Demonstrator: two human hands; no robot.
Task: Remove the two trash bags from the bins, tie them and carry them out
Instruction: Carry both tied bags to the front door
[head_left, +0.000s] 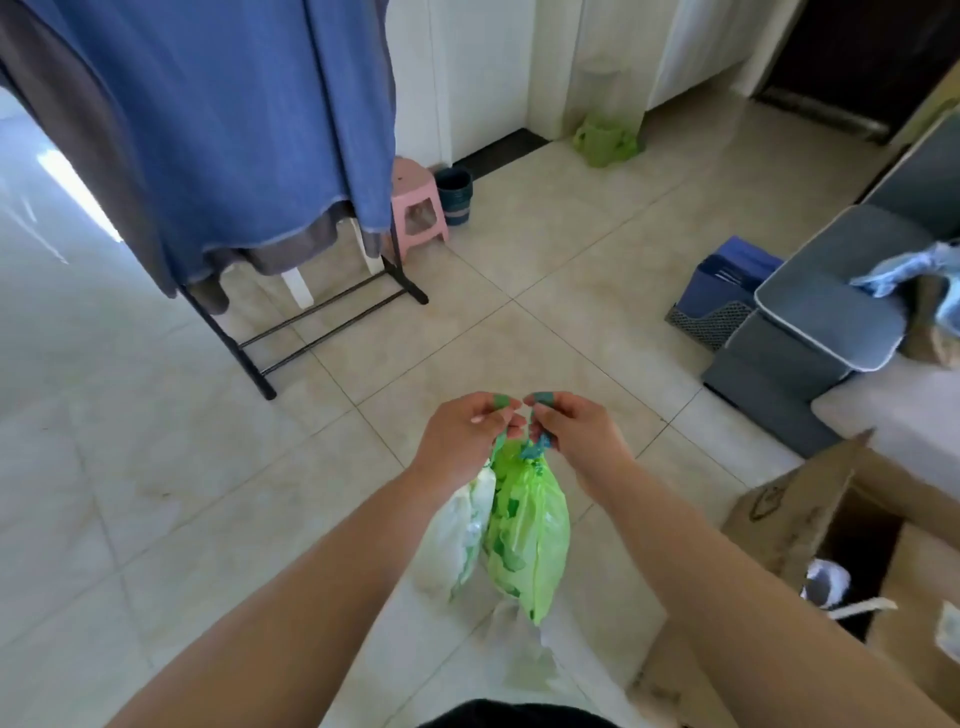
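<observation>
A full green trash bag (524, 530) hangs in front of me, below both hands. My left hand (465, 441) and my right hand (576, 434) each pinch one of its green handle strips, held close together at the bag's gathered neck. A pale whitish bag (452, 540) hangs against its left side under my left hand; I cannot tell which fingers hold it. Another green bag (605, 137) sits on the floor at the far wall. A small dark blue bin (453, 195) stands beside a pink stool.
A clothes rack (311, 317) with a blue garment stands at left. The pink stool (418, 208) is behind it. A grey sofa (831, 312) and a blue file holder (727, 291) are at right. An open cardboard box (810, 530) sits at lower right. Tiled floor lies ahead.
</observation>
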